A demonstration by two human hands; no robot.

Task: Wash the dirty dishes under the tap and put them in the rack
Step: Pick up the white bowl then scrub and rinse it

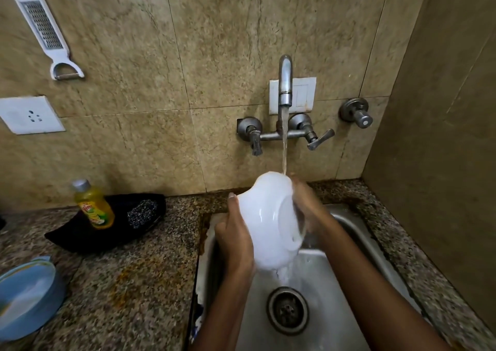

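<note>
Beige marble-look tiles cover the far wall, above a speckled granite counter [128,283]. High on the left of the wall hangs a white grater-peeler [43,26], with a white socket plate [31,114] below it. On the counter at the near left sits a blue bowl [26,297]. Farther back, a yellow dish-soap bottle [92,206] and a steel scrubber [142,212] rest on a black tray [77,238].

Right of the counter lies the steel sink [346,305], its drain [287,310] near the middle. The left hand [236,240] grips the left side of a white bowl [271,222], thumb up by the rim. The bowl is held tilted over the sink, its underside toward the camera. Water from the tap [285,82] falls onto its far rim and pours off its near edge. The right hand [308,206] is mostly hidden behind the bowl, so I cannot tell its grip. 2 lever handles flank the tap, and 1 round valve [357,113] sits farther right.
</note>
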